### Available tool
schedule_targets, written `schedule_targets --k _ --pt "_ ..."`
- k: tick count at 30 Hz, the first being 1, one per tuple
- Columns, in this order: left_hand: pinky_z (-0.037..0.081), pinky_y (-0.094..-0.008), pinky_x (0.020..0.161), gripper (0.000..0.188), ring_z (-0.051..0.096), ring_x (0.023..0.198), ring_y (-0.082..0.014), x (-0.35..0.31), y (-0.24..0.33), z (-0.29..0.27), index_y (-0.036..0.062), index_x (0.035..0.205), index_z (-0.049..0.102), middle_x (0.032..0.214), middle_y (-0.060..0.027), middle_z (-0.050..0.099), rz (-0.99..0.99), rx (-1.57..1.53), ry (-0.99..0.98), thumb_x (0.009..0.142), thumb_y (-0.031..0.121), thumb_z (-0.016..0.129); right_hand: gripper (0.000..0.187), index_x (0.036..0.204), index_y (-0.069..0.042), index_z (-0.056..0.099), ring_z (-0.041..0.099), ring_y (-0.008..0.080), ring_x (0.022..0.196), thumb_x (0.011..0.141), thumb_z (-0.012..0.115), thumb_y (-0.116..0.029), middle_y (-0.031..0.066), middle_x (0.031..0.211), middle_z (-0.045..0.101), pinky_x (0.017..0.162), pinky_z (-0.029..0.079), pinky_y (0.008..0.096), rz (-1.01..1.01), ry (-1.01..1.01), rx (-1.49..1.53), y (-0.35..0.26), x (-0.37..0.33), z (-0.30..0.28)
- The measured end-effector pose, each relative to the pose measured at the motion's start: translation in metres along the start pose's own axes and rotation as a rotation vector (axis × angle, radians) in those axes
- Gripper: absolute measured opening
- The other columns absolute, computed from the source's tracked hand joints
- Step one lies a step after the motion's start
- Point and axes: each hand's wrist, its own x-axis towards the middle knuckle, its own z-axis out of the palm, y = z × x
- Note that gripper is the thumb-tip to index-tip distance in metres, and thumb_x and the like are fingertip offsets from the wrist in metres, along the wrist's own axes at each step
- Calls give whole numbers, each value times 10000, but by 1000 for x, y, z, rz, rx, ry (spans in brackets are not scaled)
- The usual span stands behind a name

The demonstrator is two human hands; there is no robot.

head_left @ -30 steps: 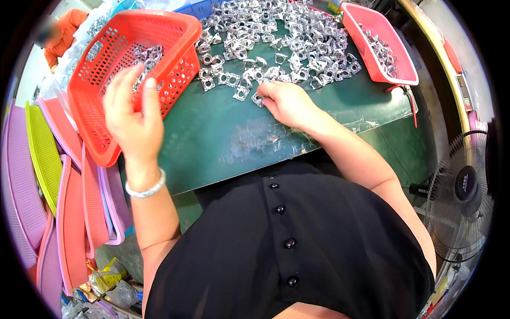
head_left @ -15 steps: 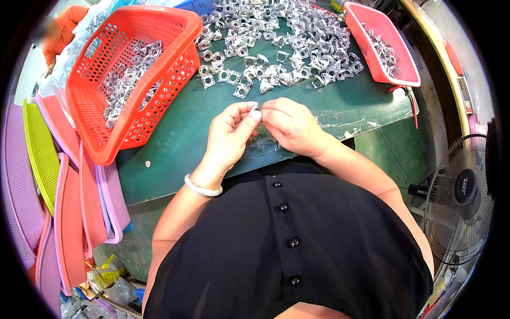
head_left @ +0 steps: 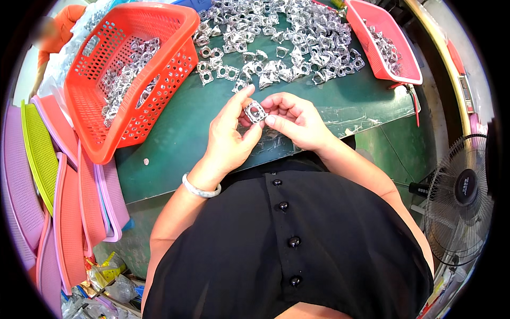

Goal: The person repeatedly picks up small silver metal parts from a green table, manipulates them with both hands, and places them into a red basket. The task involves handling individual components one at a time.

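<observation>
Between my two hands is a small shiny silver metal part [head_left: 255, 112] with a round hole through a squarish frame. My left hand [head_left: 230, 131] grips its left and lower side with thumb and fingers; a bracelet circles that wrist. My right hand [head_left: 298, 121] pinches the right edge between thumb and curled fingers. Just beyond my hands, a spread heap of like metal parts [head_left: 297, 48] covers the far half of the green table [head_left: 175, 159].
A red perforated basket [head_left: 135, 122] with such parts stands at the left, a pink basket [head_left: 406, 74] with more at the far right. Stacked coloured baskets [head_left: 66, 212] lean at the left. A fan [head_left: 459, 196] stands at the right. A person in orange [head_left: 61, 32] is at the far left.
The metal part has been turned so its round hole now faces up into view. My left index finger has lifted and my right hand has shifted slightly, its fingers opening a little.
</observation>
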Motion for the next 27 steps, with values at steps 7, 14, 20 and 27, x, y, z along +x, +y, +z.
schedule_targets --k 7,14,20,27 --pt "450 -212 667 642 527 770 -75 1 4 0 44 1306 410 929 -39 579 68 99 18 711 -82 614 245 1086 19 519 585 96 869 857 570 -49 59 964 609 728 468 230 39 -9 52 -1 0 -3" --pt "443 -213 661 658 521 764 -79 3 6 -1 30 1317 385 913 -43 571 95 80 13 713 -74 624 237 1072 4 526 592 97 850 850 581 -58 55 953 612 704 470 231 59 -18 139 0 0 -4" --pt "446 -227 673 662 520 761 -93 2 6 -1 29 1318 379 910 -46 566 82 61 16 717 -48 645 222 1056 3 528 592 99 850 849 582 -58 56 948 613 717 477 233 77 -19 187 1 0 -6" --pt "431 -229 707 668 507 797 -94 1 4 -2 21 1327 354 937 -50 549 78 -17 -5 729 -44 645 226 1051 -1 531 586 96 860 835 591 -32 53 949 610 733 476 232 55 -24 228 2 0 -5"
